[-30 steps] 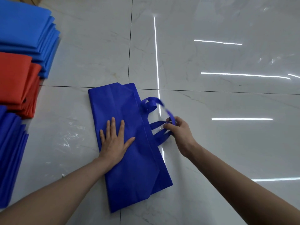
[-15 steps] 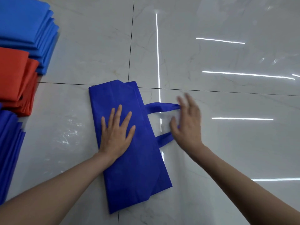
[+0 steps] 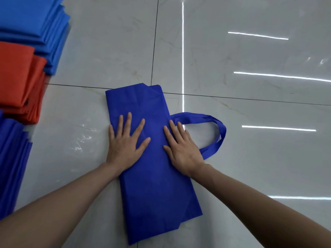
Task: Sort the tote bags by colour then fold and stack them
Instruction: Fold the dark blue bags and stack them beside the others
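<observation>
A dark blue tote bag (image 3: pixel 154 194) lies folded lengthwise on the glossy tiled floor in the middle of the view. Its handle loop (image 3: pixel 217 129) sticks out flat to the right. My left hand (image 3: pixel 126 144) presses flat on the bag's left half, fingers spread. My right hand (image 3: pixel 181 149) lies flat on the bag's right edge, beside the base of the handle, fingers straight. Neither hand grips anything.
Along the left edge stand three stacks of folded bags: lighter blue (image 3: pixel 34 24) at the back, orange-red (image 3: pixel 19 81) in the middle, dark blue (image 3: pixel 12 163) nearest. Pale marble floor tiles (image 3: pixel 250 167) with light reflections stretch to the right.
My right hand let go of the handles, laid them out flat to the right, then moved left onto the bag's edge. My left hand stayed pressing on the bag.
</observation>
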Tool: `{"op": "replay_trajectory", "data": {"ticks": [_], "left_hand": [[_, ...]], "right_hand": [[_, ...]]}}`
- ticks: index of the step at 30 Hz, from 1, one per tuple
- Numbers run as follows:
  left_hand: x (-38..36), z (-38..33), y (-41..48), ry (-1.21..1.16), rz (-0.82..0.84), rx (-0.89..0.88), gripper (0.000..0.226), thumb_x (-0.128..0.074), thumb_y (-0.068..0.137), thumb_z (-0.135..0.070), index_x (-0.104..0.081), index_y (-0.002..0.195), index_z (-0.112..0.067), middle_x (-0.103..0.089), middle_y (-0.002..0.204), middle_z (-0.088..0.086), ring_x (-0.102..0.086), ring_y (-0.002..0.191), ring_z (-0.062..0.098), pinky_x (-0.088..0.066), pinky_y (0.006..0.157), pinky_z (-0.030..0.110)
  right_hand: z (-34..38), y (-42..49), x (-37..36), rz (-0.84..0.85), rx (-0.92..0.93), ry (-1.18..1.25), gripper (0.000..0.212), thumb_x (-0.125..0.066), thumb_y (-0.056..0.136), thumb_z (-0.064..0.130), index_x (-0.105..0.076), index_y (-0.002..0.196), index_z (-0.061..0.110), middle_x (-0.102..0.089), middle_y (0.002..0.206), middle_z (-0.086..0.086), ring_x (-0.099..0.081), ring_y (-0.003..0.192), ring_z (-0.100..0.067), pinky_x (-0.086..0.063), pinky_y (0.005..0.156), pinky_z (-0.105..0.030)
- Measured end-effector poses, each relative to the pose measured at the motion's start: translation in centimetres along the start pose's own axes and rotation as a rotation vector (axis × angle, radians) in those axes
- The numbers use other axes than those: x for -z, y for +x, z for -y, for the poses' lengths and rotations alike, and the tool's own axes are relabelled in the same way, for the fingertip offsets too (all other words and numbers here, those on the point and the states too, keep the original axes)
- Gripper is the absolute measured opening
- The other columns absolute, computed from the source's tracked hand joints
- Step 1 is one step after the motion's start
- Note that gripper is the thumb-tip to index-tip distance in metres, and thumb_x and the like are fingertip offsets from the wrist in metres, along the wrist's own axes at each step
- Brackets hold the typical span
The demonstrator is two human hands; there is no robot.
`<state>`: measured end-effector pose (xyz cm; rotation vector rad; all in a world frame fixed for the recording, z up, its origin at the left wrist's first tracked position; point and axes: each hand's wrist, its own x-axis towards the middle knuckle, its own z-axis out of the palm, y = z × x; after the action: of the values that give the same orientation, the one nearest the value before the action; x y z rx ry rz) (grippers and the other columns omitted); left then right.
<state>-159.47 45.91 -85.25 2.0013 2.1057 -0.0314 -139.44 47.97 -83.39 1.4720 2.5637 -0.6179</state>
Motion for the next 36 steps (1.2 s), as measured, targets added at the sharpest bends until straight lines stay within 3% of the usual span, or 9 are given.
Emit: {"op": "replay_trajectory", "data": {"ticks": [3,7,10,13,18,21,24,29,36], "left_hand": [[0.4,0.6,-0.5,-0.006,0.044,-0.117,0.073,-0.003,0.084,-0.069,-0.005,0.147,-0.032,0.004,0.158,0.001,0.006,0.145,0.023,0.004,0.112,0.052],[0.4,0.7,-4.6,0.107,0.045,-0.366,0.071,-0.004,0.097,-0.053,-0.048,0.135,-0.012,-0.04,0.145,0.016,-0.026,0.135,0.026,-0.02,0.111,0.051],[0.8,1.0,-7.1,0.151,0.1,-0.48,0.065,-0.008,0.099,-0.05,-0.048,0.135,-0.014,-0.041,0.144,0.016,-0.03,0.133,0.026,-0.023,0.107,0.042],[1.6,1.5,-7.1,0.168,0.175,-0.441,0.065,-0.008,0.097,-0.056,-0.047,0.136,-0.022,-0.043,0.143,0.015,-0.037,0.132,0.028,-0.032,0.107,0.043],[2.9,0.3,-6.4,0.16,0.28,-0.372,0.087,0.013,0.081,-0.072,-0.031,0.144,-0.032,-0.032,0.15,0.015,-0.038,0.134,0.032,-0.035,0.104,0.046],[3.0,0.2,-6.7,0.135,0.379,-0.371,0.114,0.036,0.046,-0.081,0.005,0.147,-0.039,0.014,0.157,0.004,0.008,0.145,0.022,-0.001,0.116,0.037],[3.5,0.0,-6.6,0.092,0.4,-0.353,0.096,0.013,0.062,-0.083,0.004,0.147,-0.04,0.016,0.157,0.002,0.011,0.145,0.019,0.002,0.116,0.034],[5.4,1.1,-5.0,-0.073,0.208,-0.244,0.059,-0.049,0.094,-0.04,-0.029,0.146,-0.02,-0.014,0.157,0.006,-0.018,0.142,0.021,-0.016,0.113,0.028],[5.9,3.3,-5.8,-0.436,0.084,-0.069,0.045,-0.042,0.099,-0.022,-0.035,0.142,-0.01,-0.04,0.137,0.01,-0.051,0.114,0.022,-0.038,0.099,0.032]], "right_hand": [[-0.1,0.1,-0.2,-0.032,-0.011,-0.03,0.072,0.004,0.09,0.056,0.001,0.152,0.017,0.007,0.16,-0.003,0.011,0.146,-0.021,0.005,0.116,-0.032],[-0.5,-0.2,0.8,0.0,-0.006,-0.077,0.063,-0.018,0.1,0.049,-0.006,0.152,0.016,0.003,0.16,-0.005,0.002,0.147,-0.024,-0.005,0.12,-0.036],[-1.2,-2.0,1.9,-0.203,0.016,-0.104,0.059,-0.026,0.097,0.044,-0.036,0.144,0.01,-0.024,0.155,-0.013,-0.026,0.141,-0.031,-0.028,0.113,-0.049],[-3.3,-3.7,3.0,-0.535,-0.339,-0.023,0.053,-0.044,0.095,0.038,-0.042,0.137,0.007,-0.034,0.149,-0.015,-0.037,0.134,-0.034,-0.032,0.108,-0.047],[-5.3,-4.4,3.5,-0.368,-0.885,0.518,0.062,-0.063,0.085,0.044,-0.041,0.126,0.004,-0.047,0.125,-0.014,-0.05,0.111,-0.031,-0.05,0.088,-0.044],[-5.4,-3.7,3.3,-0.336,-0.819,0.675,0.033,-0.063,0.082,0.028,-0.05,0.105,0.008,-0.057,0.107,-0.012,-0.058,0.094,-0.028,-0.054,0.081,-0.047],[-4.1,-3.2,4.7,-0.417,-0.774,0.756,0.018,-0.054,0.084,0.019,-0.049,0.098,0.01,-0.058,0.098,-0.009,-0.058,0.087,-0.028,-0.054,0.076,-0.043],[2.3,-3.1,6.8,-0.523,-0.296,0.477,0.022,-0.046,0.084,0.003,-0.047,0.105,0.009,-0.061,0.086,-0.008,-0.054,0.071,-0.031,-0.042,0.061,-0.039],[6.6,-3.8,0.4,-0.297,0.282,-0.156,0.047,-0.074,0.062,0.016,-0.064,0.107,0.007,-0.066,0.086,-0.005,-0.06,0.067,-0.021,-0.049,0.06,-0.026]]}}
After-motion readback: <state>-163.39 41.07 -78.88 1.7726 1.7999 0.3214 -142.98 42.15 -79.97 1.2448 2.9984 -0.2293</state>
